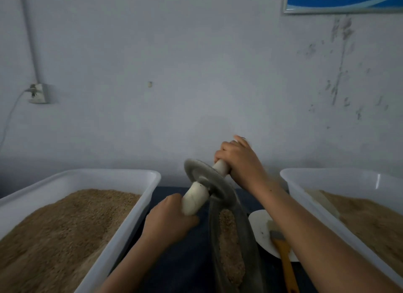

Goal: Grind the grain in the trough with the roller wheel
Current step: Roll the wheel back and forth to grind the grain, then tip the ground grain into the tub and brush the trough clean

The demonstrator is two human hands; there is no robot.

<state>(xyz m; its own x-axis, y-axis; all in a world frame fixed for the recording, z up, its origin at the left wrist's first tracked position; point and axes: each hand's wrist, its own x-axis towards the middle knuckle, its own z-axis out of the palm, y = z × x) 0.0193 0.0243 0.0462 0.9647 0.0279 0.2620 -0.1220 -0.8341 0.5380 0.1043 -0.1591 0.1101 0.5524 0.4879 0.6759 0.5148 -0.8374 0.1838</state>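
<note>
Leftmost, we see a white tub point(130, 207) heaped with tan grain point(65, 231) on the dark tabletop point(185, 260). Next to it our left hand point(169, 220) curls tightly around the near end of the pale handle point(195, 198) of the roller wheel point(209, 181). The grey disc sits tilted at the far end of the trough point(250, 238), a long narrow grey vessel holding a strip of crushed grain point(231, 249) down its middle. Our right hand point(237, 159) wraps the far end of the handle. Beside the trough lie a white dish point(260, 227) and a brush point(283, 260) with a yellow handle, partly under our right forearm. Farthest right stands a second white tub point(305, 183), also holding grain.
</note>
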